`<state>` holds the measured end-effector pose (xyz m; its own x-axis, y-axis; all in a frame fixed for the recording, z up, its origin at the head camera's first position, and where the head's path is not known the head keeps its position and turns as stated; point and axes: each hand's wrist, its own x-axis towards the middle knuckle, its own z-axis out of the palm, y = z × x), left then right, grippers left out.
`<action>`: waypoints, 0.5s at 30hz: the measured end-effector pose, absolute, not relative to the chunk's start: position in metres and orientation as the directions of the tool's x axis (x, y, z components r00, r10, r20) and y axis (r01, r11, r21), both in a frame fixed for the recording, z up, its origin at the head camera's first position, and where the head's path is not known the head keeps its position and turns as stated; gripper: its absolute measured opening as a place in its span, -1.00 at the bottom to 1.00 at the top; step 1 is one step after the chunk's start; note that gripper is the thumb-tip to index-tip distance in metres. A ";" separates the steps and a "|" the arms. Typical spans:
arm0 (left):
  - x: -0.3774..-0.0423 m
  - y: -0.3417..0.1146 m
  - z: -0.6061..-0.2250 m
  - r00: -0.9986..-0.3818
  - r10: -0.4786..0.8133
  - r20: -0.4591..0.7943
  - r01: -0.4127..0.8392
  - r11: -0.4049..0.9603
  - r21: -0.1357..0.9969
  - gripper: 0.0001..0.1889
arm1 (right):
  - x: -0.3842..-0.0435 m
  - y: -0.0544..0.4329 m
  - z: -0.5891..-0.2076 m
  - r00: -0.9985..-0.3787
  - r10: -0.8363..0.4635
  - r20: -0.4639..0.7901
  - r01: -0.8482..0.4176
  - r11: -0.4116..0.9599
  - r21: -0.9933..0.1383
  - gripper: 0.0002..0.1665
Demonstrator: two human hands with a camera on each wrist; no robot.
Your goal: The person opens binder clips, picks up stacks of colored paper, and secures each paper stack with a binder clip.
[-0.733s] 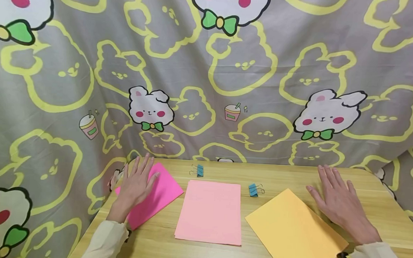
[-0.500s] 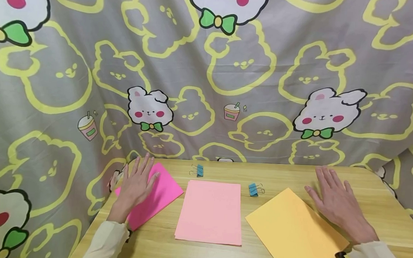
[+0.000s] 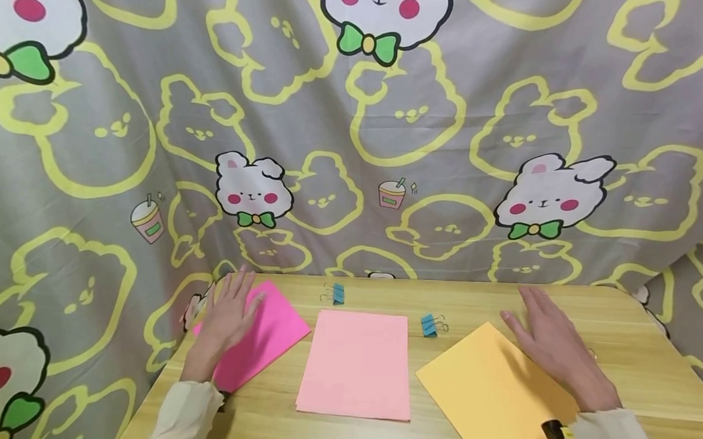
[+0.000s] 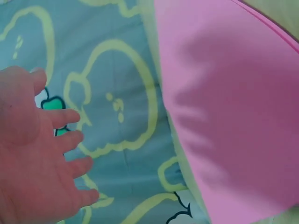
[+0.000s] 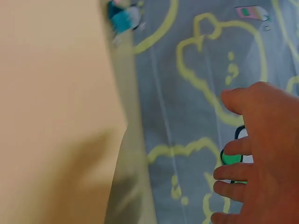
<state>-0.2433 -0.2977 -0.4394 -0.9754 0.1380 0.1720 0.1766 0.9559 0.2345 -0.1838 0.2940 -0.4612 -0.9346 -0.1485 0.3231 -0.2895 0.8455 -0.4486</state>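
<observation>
My left hand (image 3: pixel 225 320) hovers with fingers spread over the bright pink paper (image 3: pixel 274 335) at the table's left; its shadow falls on that paper in the left wrist view. On the right, my right hand (image 3: pixel 551 339) is held above the table by the yellow-orange paper (image 3: pixel 492 386), fingers straight, nothing in it. Between them lies a light pink stack of paper (image 3: pixel 356 365), its edges slightly uneven. A blue binder clip (image 3: pixel 338 294) lies behind the light pink stack, and another blue binder clip (image 3: pixel 429 326) sits between that stack and the yellow-orange paper.
A wooden table (image 3: pixel 269 421) carries everything. A patterned curtain (image 3: pixel 332 126) hangs along its back edge and left side. Just right of my right hand, a small wire loop (image 3: pixel 592 355) peeks out; what it belongs to is hidden.
My right hand has shifted left, closer over the yellow-orange paper, uncovering a small wire loop on its right. The left hand keeps its place over the bright pink paper.
</observation>
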 end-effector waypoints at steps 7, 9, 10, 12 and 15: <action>-0.238 -0.311 -0.442 -0.985 0.100 0.142 0.146 0.921 0.362 -0.26 | -0.186 0.251 -0.452 -0.930 -0.139 0.340 -0.319 0.764 -0.561 -0.18; -0.235 -0.316 -0.444 -0.990 0.084 0.112 0.122 0.908 0.401 -0.26 | -0.186 0.239 -0.452 -0.932 -0.131 0.339 -0.317 0.750 -0.581 -0.21; -0.234 -0.318 -0.445 -0.992 0.077 0.097 0.111 0.902 0.418 -0.26 | -0.187 0.234 -0.452 -0.930 -0.127 0.345 -0.319 0.746 -0.584 -0.22; -0.232 -0.323 -0.448 -0.994 0.075 0.077 0.101 0.888 0.448 -0.26 | -0.188 0.222 -0.454 -0.924 -0.122 0.361 -0.327 0.740 -0.588 -0.26; -0.228 -0.332 -0.452 -0.993 0.107 0.054 0.120 0.862 0.493 -0.27 | -0.194 0.203 -0.459 -0.910 -0.113 0.399 -0.349 0.728 -0.591 -0.32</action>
